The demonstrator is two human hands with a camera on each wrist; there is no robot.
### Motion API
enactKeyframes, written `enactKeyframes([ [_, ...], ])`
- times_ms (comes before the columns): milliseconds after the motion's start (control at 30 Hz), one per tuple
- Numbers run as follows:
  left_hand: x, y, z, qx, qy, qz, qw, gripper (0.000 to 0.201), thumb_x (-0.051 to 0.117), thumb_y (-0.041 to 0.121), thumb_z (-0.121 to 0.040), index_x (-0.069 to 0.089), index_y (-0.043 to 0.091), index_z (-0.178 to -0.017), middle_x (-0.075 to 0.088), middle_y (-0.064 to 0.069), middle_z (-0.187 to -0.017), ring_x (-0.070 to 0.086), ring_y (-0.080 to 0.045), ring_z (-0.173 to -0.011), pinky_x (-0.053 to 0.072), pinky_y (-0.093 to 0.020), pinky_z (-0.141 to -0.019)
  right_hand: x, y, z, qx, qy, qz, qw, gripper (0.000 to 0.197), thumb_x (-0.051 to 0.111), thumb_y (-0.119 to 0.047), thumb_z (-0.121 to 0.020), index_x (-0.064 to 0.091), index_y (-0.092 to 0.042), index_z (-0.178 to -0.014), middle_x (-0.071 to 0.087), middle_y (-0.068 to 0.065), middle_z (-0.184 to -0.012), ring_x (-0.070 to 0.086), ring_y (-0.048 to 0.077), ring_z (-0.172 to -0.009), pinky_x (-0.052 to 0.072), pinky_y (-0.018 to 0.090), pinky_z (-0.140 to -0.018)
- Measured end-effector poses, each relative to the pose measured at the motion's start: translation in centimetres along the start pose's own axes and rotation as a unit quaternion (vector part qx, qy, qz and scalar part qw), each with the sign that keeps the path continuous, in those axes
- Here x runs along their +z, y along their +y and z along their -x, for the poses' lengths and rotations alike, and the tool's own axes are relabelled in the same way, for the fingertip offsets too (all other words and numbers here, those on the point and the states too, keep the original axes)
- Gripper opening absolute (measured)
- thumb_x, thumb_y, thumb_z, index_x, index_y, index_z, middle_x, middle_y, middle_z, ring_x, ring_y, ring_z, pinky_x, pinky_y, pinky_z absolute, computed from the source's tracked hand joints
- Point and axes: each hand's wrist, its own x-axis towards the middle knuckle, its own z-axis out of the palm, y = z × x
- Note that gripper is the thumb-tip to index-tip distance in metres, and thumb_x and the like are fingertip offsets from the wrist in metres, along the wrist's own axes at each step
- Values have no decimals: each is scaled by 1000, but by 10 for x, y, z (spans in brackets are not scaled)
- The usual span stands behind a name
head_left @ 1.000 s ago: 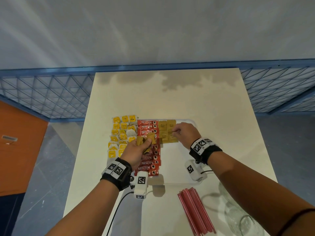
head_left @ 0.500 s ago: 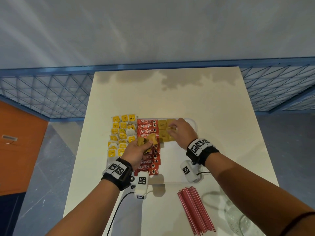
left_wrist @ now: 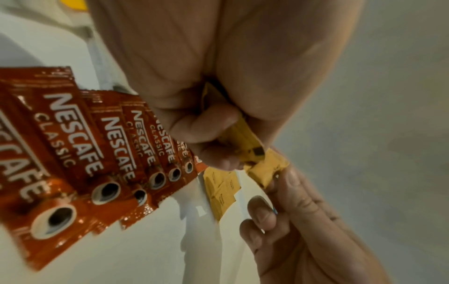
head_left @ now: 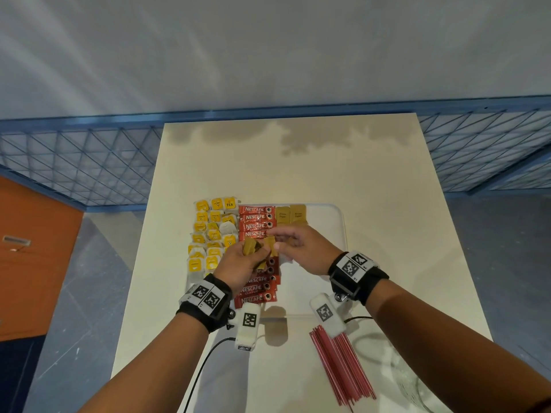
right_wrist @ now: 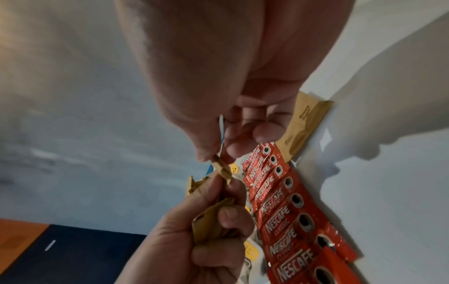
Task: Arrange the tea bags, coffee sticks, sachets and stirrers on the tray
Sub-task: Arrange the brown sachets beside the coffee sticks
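Over the white tray [head_left: 341,225], my left hand [head_left: 238,263] grips a small bunch of brown sugar sachets [head_left: 249,248]. My right hand [head_left: 293,244] pinches the end of one sachet [head_left: 272,245] sticking out of that bunch; the right wrist view shows thumb and forefinger on the sachet [right_wrist: 219,167]. Yellow tea bags [head_left: 213,231] fill the tray's left side. Beside them runs a column of red coffee sticks [head_left: 256,219], with brown sachets [head_left: 290,214] laid at the far end. Red stirrers [head_left: 340,365] lie on the table near me.
A clear glass jar [head_left: 414,386] stands at the near right corner of the cream table [head_left: 298,168]. A blue mesh fence [head_left: 74,168] runs behind the table. The floor drops away on both sides. An orange cabinet [head_left: 32,257] is at the left.
My right hand left the sachets laid at the tray's far end and came back toward me to the left hand, where it now pinches a sachet from the bunch. The left hand barely moved.
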Motion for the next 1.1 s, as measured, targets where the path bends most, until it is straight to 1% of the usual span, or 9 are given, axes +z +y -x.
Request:
enactKeyframes([
  [100, 1, 0, 2, 13, 7, -35, 999, 23, 78, 39, -87, 75, 16, -92, 75, -20, -97, 68, -50, -92, 54, -61, -88, 4, 2, 2, 9, -1, -10, 1000, 32, 61, -19, -101, 65, -22, -133, 62, -19, -103, 59, -11, -88, 47, 18, -81],
  [200, 1, 4, 4, 12, 14, -50, 999, 19, 78, 38, -86, 76, 20, -90, 75, -22, -98, 67, -52, -94, 55, -62, -86, 4, 2, 4, 18, 19, -20, 999, 22, 62, -23, -101, 73, -18, -119, 72, -6, -107, 66, 2, -99, 55, 24, -86],
  [333, 2, 9, 5, 3, 29, -54, 998, 13, 74, 27, -92, 73, 13, -91, 74, -11, -84, 64, -31, -73, 51, -35, -66, 2, 8, 4, 39, 48, 21, 998, 20, 66, -31, -98, 73, -13, -93, 68, 5, -87, 59, 11, -79, 52, 37, -77],
  [433, 1, 10, 4, -4, 22, -36, 999, 19, 75, 28, -91, 72, 10, -93, 73, -17, -88, 63, -28, -77, 51, -43, -74, -1, 10, 4, 60, 46, 9, 997, 20, 66, -33, -98, 67, -16, -86, 67, 3, -86, 59, 12, -78, 50, 32, -75],
  [533, 3, 12, 3, -7, 24, -40, 999, 18, 74, 29, -91, 71, 11, -91, 70, -12, -83, 62, -29, -76, 48, -43, -74, -4, 11, 3, 79, 25, -74, 994, 9, 71, -20, -95, 63, -15, -98, 71, 8, -93, 72, 27, -86, 59, 40, -77],
  [667, 5, 16, 5, 2, 29, -42, 999, 20, 71, 32, -94, 70, 12, -91, 67, -5, -77, 61, -25, -73, 47, -37, -67, -13, 17, 0, 93, 31, -116, 988, 33, 75, -6, -89, 63, -20, -116, 73, 2, -97, 74, 35, -93, 58, 52, -85],
  [833, 6, 14, 5, 4, 41, -17, 999, 28, 72, 28, -93, 69, 1, -100, 70, -9, -82, 64, -24, -74, 49, -34, -65, -14, 15, 1, 86, 73, -139, 984, 21, 66, -6, -96, 68, -14, -115, 70, 8, -90, 69, 19, -80, 58, 31, -72],
  [1000, 12, 15, 6, -8, 47, 57, 997, 9, 69, 18, -95, 68, 9, -96, 70, -10, -83, 63, -19, -64, 47, -31, -61, -10, 13, 4, 104, 52, -111, 987, 17, 67, -25, -98, 72, -12, -108, 75, 11, -95, 68, 13, -78, 58, 29, -73],
  [1100, 15, 13, 6, -6, 34, 64, 997, 8, 70, 20, -95, 69, 13, -92, 71, -8, -84, 64, -17, -65, 50, -29, -60, -6, 14, 2, 103, 47, -118, 987, 16, 69, -20, -96, 69, -6, -104, 77, 11, -97, 73, 15, -84, 58, 27, -74],
])
